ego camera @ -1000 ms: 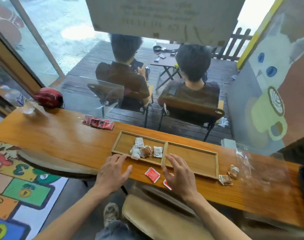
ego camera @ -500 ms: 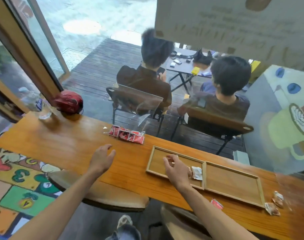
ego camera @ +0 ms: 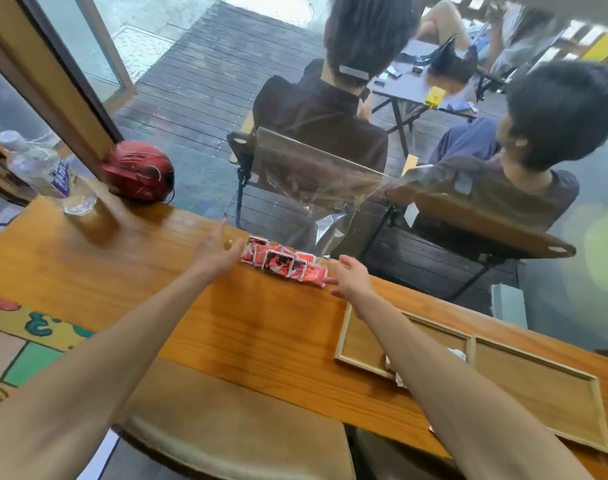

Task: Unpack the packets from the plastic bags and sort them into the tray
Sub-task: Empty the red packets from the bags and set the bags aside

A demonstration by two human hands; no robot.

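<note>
At the centre of the frame, a clear plastic bag [ego camera: 297, 216] holding a row of red packets [ego camera: 284, 266] sits at the far edge of a wooden counter [ego camera: 129, 271]. The left hand [ego camera: 215, 252] is just beside the row's left end and the right hand [ego camera: 351, 277] at its right end, both with fingers spread and grasping nothing. A two-compartment wooden tray [ego camera: 475, 348] lies at lower right, with pale packets [ego camera: 456, 355] partly hidden behind the right forearm.

tray [ego camera: 344, 336] | packets inside hidden by right forearm; right corner cut off
</note>
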